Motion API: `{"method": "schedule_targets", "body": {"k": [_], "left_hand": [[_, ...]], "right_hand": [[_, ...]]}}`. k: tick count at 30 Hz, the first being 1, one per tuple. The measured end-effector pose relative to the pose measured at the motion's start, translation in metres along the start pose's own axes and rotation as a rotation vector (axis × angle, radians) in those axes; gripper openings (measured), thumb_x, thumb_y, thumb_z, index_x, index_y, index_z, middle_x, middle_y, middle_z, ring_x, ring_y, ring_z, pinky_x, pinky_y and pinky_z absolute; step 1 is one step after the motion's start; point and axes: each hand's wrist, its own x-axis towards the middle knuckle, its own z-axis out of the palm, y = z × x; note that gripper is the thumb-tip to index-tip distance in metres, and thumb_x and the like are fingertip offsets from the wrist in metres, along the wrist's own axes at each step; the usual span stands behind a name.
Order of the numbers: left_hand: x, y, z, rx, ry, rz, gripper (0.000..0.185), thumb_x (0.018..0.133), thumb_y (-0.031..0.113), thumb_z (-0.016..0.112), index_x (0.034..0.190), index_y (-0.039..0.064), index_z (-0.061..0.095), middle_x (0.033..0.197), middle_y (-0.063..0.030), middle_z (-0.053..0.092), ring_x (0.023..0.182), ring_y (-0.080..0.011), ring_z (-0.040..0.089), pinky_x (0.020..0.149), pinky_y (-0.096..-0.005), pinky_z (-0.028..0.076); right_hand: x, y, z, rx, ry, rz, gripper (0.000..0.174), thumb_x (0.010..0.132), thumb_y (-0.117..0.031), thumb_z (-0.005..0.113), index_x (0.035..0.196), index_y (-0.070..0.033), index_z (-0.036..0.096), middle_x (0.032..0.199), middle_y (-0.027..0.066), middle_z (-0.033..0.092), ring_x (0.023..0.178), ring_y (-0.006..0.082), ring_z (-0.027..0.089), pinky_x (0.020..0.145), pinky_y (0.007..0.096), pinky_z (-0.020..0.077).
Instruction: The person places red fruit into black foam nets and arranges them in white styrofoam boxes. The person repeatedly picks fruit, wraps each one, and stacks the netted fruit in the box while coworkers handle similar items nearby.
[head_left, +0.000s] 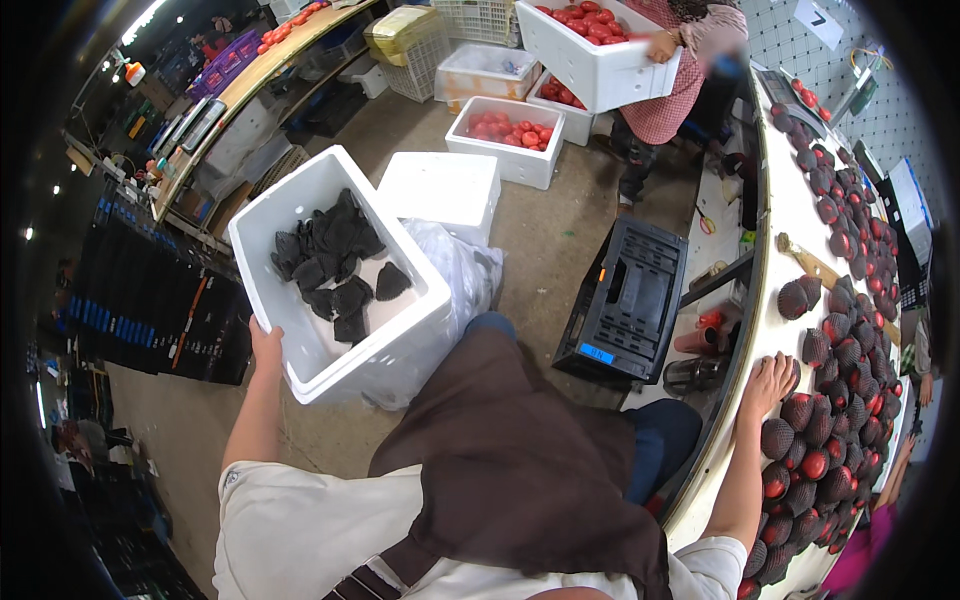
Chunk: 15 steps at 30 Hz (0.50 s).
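My left hand (265, 343) grips the near-left rim of a white foam box (405, 330), which is tilted on a plastic-wrapped support beside my knee. Several black foam net sleeves (337, 232) lie loose inside it. On the long white table at my right, my right hand (769, 381) rests palm down with its fingers apart. Its fingertips are against a dark netted fruit, mostly hidden by the hand. Many red tomatoes in black net sleeves (817, 420) are heaped along the table (720, 495), close to that hand.
A black plastic crate (637, 300) stands between my knees and the table. Foam boxes of tomatoes (506, 139) and a closed foam box (439, 180) are on the floor ahead. A co-worker (660, 97) carries another tomato box (600, 60). Stacked black crates (165, 292) stand left.
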Motion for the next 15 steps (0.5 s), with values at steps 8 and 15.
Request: {"method": "schedule_targets", "body": {"k": [8, 15], "left_hand": [[-0.003, 0.038, -0.005, 0.0, -0.012, -0.005, 0.071, 0.073, 0.003, 0.058, 0.14, -0.005, 0.033, 0.126, -0.0216, 0.052, 0.114, -0.0319, 0.053, 0.101, -0.0372, 0.04], [-0.005, 0.054, -0.002, -0.115, -0.06, -0.002, 0.07, 0.075, 0.0, 0.055, 0.142, -0.003, 0.032, 0.129, -0.0196, 0.05, 0.116, -0.029, 0.052, 0.102, -0.0365, 0.039]], "right_hand": [[0.0, -0.009, -0.011, -0.04, -0.023, 0.007, 0.021, 0.087, -0.019, 0.058, 0.104, -0.01, 0.066, 0.131, 0.0072, 0.057, 0.135, 0.0264, 0.04, 0.113, 0.048, 0.0233], [0.003, 0.002, 0.003, -0.019, 0.03, -0.014, 0.02, 0.084, -0.019, 0.06, 0.102, -0.013, 0.066, 0.134, 0.0055, 0.056, 0.137, 0.0258, 0.037, 0.114, 0.0468, 0.02]]}}
